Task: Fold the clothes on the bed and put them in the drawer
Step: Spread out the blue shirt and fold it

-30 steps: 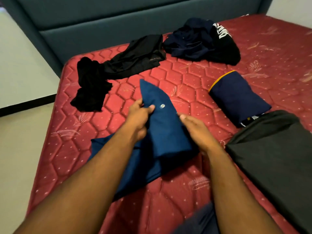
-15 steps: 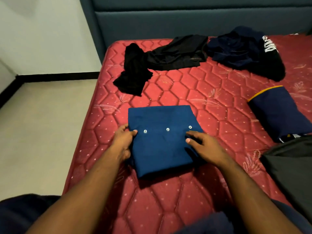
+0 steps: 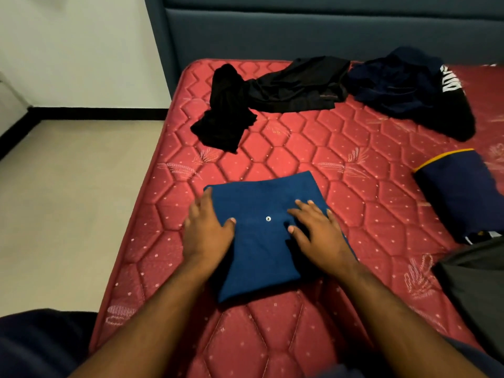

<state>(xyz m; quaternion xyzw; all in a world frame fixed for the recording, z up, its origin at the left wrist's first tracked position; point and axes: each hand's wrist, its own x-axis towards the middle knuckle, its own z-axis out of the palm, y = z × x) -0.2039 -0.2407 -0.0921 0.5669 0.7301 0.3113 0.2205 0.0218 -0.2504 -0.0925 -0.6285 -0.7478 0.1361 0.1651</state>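
Red quilted mattress (image 3: 272, 336) on a bed with a grey-blue padded headboard (image 3: 300, 31), beige floor to my left. Nearest me, the folded blue button shirt (image 3: 261, 249) lies flat on the mattress; my left hand (image 3: 207, 233) rests on its left edge, fingers straight, thumb laid on the cloth, gripping nothing. My right hand (image 3: 319, 236) presses flat on its right half, fingers spread, holding nothing. Looks like smoothing the last fold. To my right, a dark grey garment (image 3: 474, 290) lies spread at the frame edge, can't tell if folded. Just beyond it, a folded navy piece with yellow trim (image 3: 461, 192), done. Farther off, unfolded: a crumpled black garment (image 3: 226, 110), a black rumpled garment (image 3: 300, 85) touching it, and a navy heap with a white-lettered black piece (image 3: 409, 85) near the headboard. So roughly two folded, at least three left. No drawer in view; nothing stored yet, as far as I can see.
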